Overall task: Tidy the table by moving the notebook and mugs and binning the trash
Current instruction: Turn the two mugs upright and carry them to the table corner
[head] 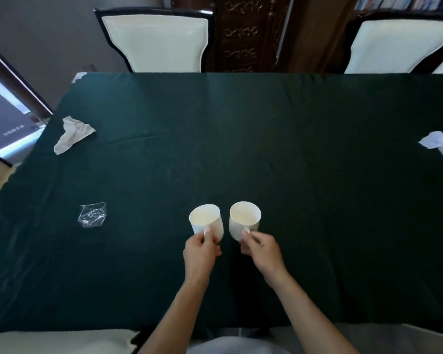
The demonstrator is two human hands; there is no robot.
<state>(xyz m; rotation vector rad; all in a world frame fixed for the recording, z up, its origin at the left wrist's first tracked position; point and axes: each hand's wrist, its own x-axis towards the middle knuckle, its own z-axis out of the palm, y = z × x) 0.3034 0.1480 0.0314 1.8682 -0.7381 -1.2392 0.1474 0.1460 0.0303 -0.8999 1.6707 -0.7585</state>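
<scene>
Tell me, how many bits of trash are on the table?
3: a crumpled tissue far left, a clear plastic wrapper near left, and a crumpled paper at the right edge, where more may be hidden.

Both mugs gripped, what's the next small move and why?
Probably lift both together and carry them off the dark green tablecloth. The left hand pinches the left white ceramic mug by its handle; the right hand has the same grip on the right white ceramic mug. Both mugs are upright and look empty.
</scene>
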